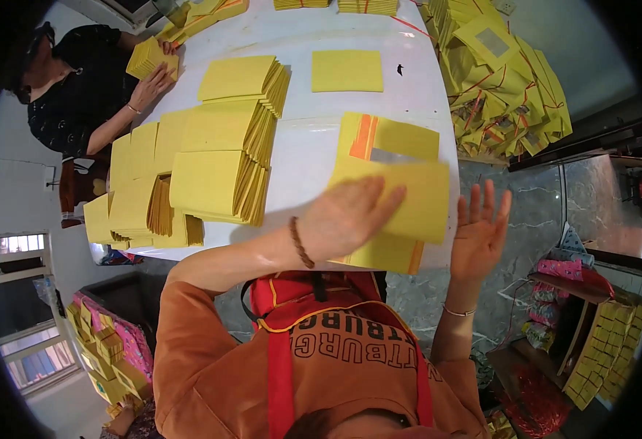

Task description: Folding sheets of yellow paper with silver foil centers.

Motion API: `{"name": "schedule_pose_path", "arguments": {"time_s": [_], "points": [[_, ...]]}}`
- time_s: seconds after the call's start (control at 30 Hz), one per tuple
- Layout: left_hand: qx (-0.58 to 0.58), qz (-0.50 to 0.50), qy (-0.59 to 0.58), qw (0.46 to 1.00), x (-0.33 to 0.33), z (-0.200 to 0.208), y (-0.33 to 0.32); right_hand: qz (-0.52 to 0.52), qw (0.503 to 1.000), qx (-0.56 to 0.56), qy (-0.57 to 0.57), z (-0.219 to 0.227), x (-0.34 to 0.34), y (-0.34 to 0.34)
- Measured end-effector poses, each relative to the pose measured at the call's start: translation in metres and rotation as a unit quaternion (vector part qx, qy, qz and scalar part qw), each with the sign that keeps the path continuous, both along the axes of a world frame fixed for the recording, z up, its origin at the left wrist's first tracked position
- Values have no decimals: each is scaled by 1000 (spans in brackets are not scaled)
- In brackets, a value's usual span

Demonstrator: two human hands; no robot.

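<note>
My left hand [352, 218], a little blurred, lies with its fingers stretched out on a folded yellow paper sheet [420, 201] at the table's near right. Under that sheet are more yellow papers, one with an orange strip [363, 137] and a grey patch. My right hand [480, 228] is raised beside the table's right edge, its fingers spread and nothing in it. Left of my left hand stand several stacks of folded yellow paper [215, 179]. Farther off, a single flat yellow packet [346, 71] lies alone.
Across the white table [303, 139], at the far left, a person's hands [153, 84] hold a yellow stack. A big heap of yellow papers with red strings [504, 80] is at the far right. Bundled yellow packets [606, 351] fill a rack at the lower right.
</note>
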State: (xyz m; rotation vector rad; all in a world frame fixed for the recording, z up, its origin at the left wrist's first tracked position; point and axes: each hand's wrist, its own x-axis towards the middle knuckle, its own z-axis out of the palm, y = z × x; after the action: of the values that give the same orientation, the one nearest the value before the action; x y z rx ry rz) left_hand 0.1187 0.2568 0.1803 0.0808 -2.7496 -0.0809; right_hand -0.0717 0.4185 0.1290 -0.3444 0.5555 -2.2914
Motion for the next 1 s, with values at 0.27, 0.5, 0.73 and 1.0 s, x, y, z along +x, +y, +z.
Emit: {"name": "schedule_pose_path", "arguments": {"time_s": [0.27,0.5,0.73,1.0], "points": [[-55,151,115,980,-55,-40,-184,-146,696,542,447,-121,25,13],[-114,135,13,984,-101,-128,-239,-128,604,593,517,-113,36,3],[-98,113,-32,988,-106,-149,-244,-124,599,588,529,-112,35,5],[-50,143,-82,985,-101,-162,-247,-128,585,579,554,-117,33,7]]}}
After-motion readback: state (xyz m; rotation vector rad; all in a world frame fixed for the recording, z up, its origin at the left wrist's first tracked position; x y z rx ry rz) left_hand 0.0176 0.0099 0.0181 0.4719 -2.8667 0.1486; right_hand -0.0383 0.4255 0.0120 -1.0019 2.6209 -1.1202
